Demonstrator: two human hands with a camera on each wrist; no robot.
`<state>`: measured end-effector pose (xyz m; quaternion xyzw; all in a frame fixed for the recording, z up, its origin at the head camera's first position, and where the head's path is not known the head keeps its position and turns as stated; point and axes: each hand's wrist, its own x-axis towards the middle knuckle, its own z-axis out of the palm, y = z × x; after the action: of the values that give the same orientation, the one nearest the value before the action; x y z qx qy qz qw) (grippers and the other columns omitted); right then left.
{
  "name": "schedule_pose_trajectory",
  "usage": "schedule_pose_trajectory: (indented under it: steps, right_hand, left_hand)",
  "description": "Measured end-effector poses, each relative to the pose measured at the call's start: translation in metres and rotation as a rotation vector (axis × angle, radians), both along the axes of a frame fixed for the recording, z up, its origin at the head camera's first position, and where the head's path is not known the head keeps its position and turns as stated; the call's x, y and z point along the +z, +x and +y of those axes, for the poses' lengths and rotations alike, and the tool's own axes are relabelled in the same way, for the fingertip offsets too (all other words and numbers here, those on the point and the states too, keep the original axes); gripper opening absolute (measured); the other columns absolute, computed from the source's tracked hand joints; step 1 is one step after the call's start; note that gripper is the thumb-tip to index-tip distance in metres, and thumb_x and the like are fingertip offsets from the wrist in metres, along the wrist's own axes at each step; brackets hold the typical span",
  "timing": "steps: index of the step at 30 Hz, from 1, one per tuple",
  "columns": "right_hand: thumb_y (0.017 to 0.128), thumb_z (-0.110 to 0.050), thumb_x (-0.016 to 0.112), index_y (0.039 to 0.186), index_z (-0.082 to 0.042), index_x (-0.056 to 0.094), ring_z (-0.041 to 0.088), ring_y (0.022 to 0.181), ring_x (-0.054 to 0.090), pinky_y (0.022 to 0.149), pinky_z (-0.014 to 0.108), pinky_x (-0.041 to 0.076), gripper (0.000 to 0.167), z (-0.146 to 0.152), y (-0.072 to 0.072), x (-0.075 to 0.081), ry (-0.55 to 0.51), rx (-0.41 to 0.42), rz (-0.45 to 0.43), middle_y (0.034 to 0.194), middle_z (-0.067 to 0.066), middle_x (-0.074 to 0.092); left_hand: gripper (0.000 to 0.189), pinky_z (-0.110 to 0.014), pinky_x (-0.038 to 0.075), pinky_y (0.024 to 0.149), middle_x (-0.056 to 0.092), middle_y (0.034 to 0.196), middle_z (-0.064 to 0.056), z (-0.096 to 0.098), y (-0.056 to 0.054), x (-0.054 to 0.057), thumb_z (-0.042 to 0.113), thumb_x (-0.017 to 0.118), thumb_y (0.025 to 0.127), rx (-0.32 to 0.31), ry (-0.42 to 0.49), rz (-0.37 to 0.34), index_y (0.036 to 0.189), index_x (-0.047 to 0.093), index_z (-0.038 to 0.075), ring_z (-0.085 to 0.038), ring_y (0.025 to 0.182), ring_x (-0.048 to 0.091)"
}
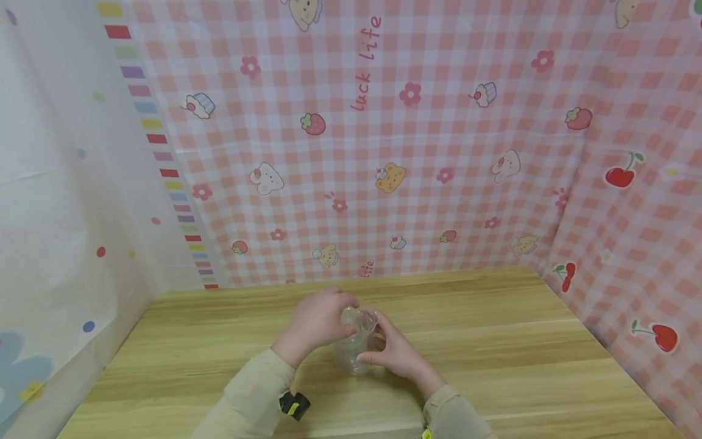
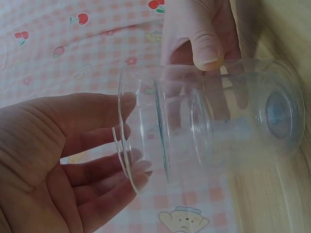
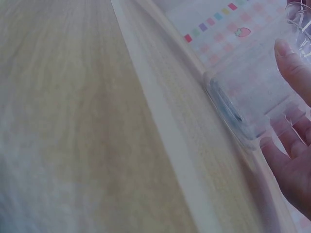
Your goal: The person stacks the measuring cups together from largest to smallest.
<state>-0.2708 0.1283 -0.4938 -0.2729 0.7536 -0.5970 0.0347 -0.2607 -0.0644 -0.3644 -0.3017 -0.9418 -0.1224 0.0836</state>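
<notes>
A clear jar (image 1: 347, 358) stands upright on the wooden table, in front of me. My right hand (image 1: 399, 353) grips it around the side, thumb at the front. At the jar's mouth my left hand (image 1: 322, 316) holds a clear flared-rim piece (image 2: 123, 97) from above, thumb and fingers spread around its edge. In the left wrist view this piece seems to reach inside the jar (image 2: 238, 141); whether the two are separate is hard to tell. The right wrist view catches the jar's lower end and part of the right hand (image 3: 294, 165).
The light wooden tabletop (image 1: 510, 341) spreads around both hands. A pink checked cloth (image 1: 340, 146) with printed cartoons hangs behind it and along the right side. White cloth with coloured dots (image 1: 71, 201) hangs at the left.
</notes>
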Motion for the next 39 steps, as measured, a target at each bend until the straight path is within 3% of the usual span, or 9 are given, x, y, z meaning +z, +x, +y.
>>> schedule_pose_trajectory:
  steps: [39]
  right_hand:
    - [0.082, -0.002, 0.08, 0.152, -0.007, 0.029, 0.035, 0.136, 0.041, 0.109, 0.042, 0.039, 0.087, 0.0007, 0.0005, -0.0004, -0.038, 0.02, -0.003, 0.152, 0.016, 0.037]
  left_hand:
    - [0.033, -0.042, 0.055, 0.079, 0.07, 0.105, -0.005, 0.0099, -0.0004, 0.0052, 0.027, 0.083, 0.079, 0.006, -0.043, -0.09, 0.107, 0.074, 0.011, -0.024, 0.096, 0.065]
